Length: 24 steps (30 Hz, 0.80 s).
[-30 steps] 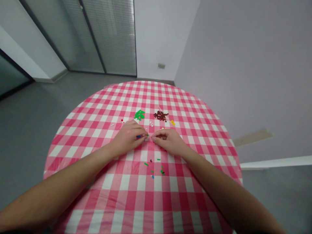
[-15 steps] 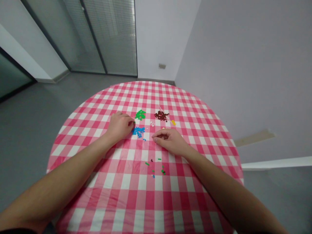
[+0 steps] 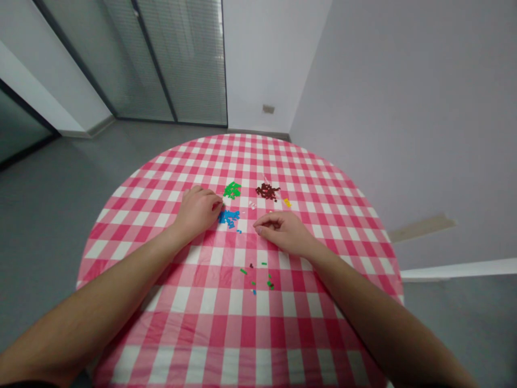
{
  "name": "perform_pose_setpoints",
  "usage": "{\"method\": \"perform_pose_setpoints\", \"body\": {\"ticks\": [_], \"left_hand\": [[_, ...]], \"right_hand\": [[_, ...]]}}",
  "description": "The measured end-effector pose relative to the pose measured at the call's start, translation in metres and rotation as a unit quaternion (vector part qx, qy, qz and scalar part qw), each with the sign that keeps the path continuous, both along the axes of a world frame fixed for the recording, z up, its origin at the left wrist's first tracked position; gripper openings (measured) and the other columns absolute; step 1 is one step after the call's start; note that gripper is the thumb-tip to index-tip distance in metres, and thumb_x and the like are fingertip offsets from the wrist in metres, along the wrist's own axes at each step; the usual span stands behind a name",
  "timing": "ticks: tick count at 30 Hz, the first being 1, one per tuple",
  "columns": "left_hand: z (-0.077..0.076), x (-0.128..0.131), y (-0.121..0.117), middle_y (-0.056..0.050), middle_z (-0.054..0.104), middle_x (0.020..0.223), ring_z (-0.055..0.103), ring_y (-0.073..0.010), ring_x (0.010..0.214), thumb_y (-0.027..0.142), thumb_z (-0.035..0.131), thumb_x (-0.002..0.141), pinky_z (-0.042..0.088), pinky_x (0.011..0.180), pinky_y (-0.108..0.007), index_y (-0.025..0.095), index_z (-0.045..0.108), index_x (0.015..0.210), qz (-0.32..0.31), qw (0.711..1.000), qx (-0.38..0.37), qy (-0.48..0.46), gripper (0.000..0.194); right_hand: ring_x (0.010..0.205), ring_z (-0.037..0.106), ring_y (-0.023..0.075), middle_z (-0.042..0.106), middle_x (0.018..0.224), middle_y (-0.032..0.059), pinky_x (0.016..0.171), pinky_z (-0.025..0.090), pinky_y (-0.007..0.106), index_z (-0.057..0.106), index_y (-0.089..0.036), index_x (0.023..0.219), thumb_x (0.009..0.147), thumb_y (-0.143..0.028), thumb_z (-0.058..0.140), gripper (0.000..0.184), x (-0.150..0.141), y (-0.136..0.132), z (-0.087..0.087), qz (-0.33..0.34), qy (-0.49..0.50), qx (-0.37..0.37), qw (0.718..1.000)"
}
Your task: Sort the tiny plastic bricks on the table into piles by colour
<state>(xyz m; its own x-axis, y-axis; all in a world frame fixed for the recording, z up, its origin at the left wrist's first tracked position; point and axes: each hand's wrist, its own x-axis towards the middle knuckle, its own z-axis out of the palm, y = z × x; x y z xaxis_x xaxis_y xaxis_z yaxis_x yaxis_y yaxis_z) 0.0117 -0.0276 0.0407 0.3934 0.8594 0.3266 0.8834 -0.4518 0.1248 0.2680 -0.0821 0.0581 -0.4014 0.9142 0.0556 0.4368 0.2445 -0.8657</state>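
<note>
My left hand (image 3: 199, 207) is at the left edge of two small piles, its fingers curled and drawn together; whatever the fingertips hold, if anything, is too small to make out. Just right of it lie a pile of blue building pieces (image 3: 229, 217) and, farther back, a pile of green building pieces (image 3: 232, 190). My right hand (image 3: 283, 231) rests on its side over the cloth, thumb and forefinger nearly together in a loose pinch. Anything between those fingers is not discernible. A few white pieces (image 3: 252, 205) lie beyond its fingertips.
A dark brown pile (image 3: 267, 191) sits behind my right hand, with yellow pieces (image 3: 287, 202) beside it. Nearer me, several green, brown and blue pieces (image 3: 270, 283) are scattered. Everything lies on a round table with a red-and-white checked cloth (image 3: 222, 334). A wall stands at right.
My right hand has shifted very slightly to the right and away from me. My left hand stays almost in place, and the piles look the same.
</note>
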Motion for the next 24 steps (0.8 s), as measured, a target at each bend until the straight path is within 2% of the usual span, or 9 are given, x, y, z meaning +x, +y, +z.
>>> {"method": "perform_pose_setpoints", "body": {"ticks": [8,11,13,15,19,24], "left_hand": [[-0.007,0.004,0.008,-0.010,0.075,0.086,0.060,-0.0291,0.082,0.029,0.056,0.091,0.038,0.073,-0.042,0.021,0.079,0.082,0.006,1.000,-0.005,-0.001,0.026],[-0.007,0.003,0.006,-0.010,0.075,0.090,0.059,-0.0296,0.086,0.027,0.053,0.093,0.037,0.075,-0.043,0.022,0.080,0.085,-0.013,1.000,-0.004,0.010,0.029],[-0.006,0.003,0.004,-0.011,0.074,0.094,0.058,-0.0307,0.090,0.026,0.051,0.093,0.037,0.077,-0.044,0.023,0.080,0.089,-0.028,0.999,-0.005,0.023,0.029],[-0.006,0.004,0.001,-0.012,0.073,0.096,0.057,-0.0312,0.092,0.025,0.051,0.093,0.036,0.078,-0.044,0.024,0.080,0.094,-0.037,0.999,-0.008,0.036,0.029],[-0.005,0.008,-0.002,-0.014,0.070,0.100,0.055,-0.0338,0.095,0.025,0.050,0.093,0.037,0.079,-0.045,0.024,0.078,0.108,-0.028,0.997,-0.015,0.064,0.031],[-0.004,0.008,-0.001,-0.014,0.068,0.102,0.056,-0.0330,0.096,0.027,0.048,0.096,0.040,0.080,-0.046,0.022,0.070,0.127,-0.019,0.999,0.013,0.041,0.039]], "right_hand": [[0.074,0.068,0.0158,0.077,0.084,0.0050,0.065,0.051,0.026,0.077,-0.018,0.091,0.085,-0.023,0.062,0.017,0.000,-0.001,0.002,0.003,-0.016,-0.001,1.000],[0.069,0.066,0.0145,0.076,0.080,0.0038,0.063,0.048,0.025,0.077,-0.018,0.087,0.084,-0.020,0.064,0.014,0.004,-0.003,0.008,0.077,-0.072,0.006,0.994],[0.065,0.065,0.0137,0.075,0.076,0.0027,0.061,0.046,0.024,0.077,-0.018,0.083,0.082,-0.019,0.067,0.011,0.007,-0.005,0.013,0.155,-0.119,-0.005,0.981],[0.063,0.064,0.0131,0.074,0.074,0.0015,0.058,0.044,0.024,0.077,-0.018,0.082,0.079,-0.019,0.071,0.007,0.009,-0.007,0.015,0.202,-0.156,-0.021,0.967],[0.063,0.063,0.0124,0.073,0.072,0.0005,0.058,0.042,0.023,0.076,-0.018,0.080,0.073,-0.013,0.073,0.009,0.010,-0.011,0.016,0.225,-0.228,-0.034,0.947],[0.061,0.060,0.0117,0.073,0.073,0.0020,0.059,0.040,0.024,0.075,-0.017,0.075,0.076,-0.008,0.064,0.014,0.006,-0.011,0.015,0.232,-0.255,-0.010,0.939]]}}
